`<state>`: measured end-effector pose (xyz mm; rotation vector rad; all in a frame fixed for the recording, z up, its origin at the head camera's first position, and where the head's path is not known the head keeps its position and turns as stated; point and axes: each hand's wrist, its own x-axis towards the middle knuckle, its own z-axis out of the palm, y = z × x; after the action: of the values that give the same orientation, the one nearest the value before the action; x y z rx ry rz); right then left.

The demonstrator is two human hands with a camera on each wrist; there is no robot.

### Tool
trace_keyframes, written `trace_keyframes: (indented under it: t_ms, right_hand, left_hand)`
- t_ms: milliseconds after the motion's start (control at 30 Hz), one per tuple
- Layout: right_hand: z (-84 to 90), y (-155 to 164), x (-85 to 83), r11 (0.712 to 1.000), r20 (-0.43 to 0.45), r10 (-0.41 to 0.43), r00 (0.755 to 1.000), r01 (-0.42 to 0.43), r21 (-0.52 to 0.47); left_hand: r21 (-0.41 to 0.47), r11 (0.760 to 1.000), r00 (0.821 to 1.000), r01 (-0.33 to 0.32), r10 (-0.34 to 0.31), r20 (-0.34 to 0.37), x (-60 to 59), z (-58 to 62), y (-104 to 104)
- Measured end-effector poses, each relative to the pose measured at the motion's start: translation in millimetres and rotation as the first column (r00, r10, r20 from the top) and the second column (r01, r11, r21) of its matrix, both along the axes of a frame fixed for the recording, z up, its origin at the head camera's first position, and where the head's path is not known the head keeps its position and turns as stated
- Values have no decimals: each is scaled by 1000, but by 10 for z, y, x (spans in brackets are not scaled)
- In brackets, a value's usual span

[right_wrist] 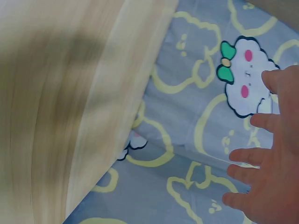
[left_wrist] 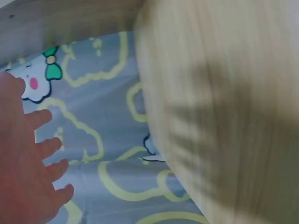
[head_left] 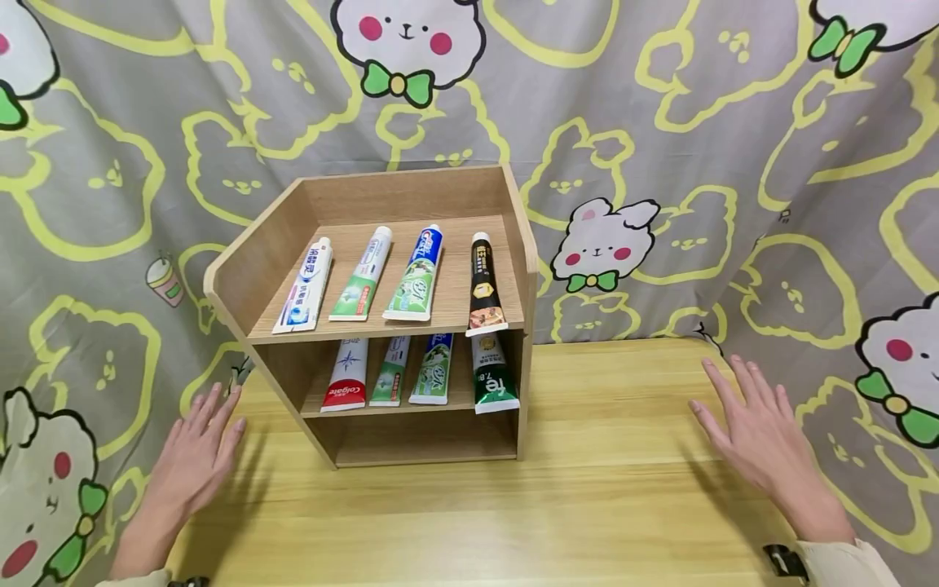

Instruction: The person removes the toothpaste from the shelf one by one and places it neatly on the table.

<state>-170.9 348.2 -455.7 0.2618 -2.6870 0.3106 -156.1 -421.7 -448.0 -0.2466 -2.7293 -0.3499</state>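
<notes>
1. Hands come nearest: the left hand (head_left: 192,456) hovers flat over the counter (head_left: 601,497), fingers (head_left: 213,408) straight, spread wide, holding nothing.
2. The right hand (head_left: 763,444) lies well apart from it on the other side, fingers (head_left: 734,387) likewise straight, splayed and holding nothing.
3. Between them stands the wooden shelf unit (head_left: 249,269), just beside the left fingertips.
4. Its middle shelf carries four toothpaste tubes, the green tube (head_left: 493,379) jutting past the edge.
5. The top shelf holds four more, including a black tube (head_left: 482,281).
6. Farthest hangs the bunny-print cloth (head_left: 734,163).

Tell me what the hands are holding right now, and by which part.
Nothing is held. The left hand and right hand are open over the table, either side of the shelf.
</notes>
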Motion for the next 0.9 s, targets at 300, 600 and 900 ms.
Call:
trace_keyframes:
  t_ms: [300,600,900]
  right_hand:
    - [140,-255,120,983,-167,35,985,-64,-171]
    - [310,-616,238,936,-231,99,968,-170,-308]
    - [470,-996,337,879,-278,184,943,-284,-383]
  left_hand:
    - [214,975,994,61,-39,-106,118,246,202]
    - [318,942,972,106,-31,-232,203,511,512]
    - [387,912,938,135,8,-346,266,727,823]
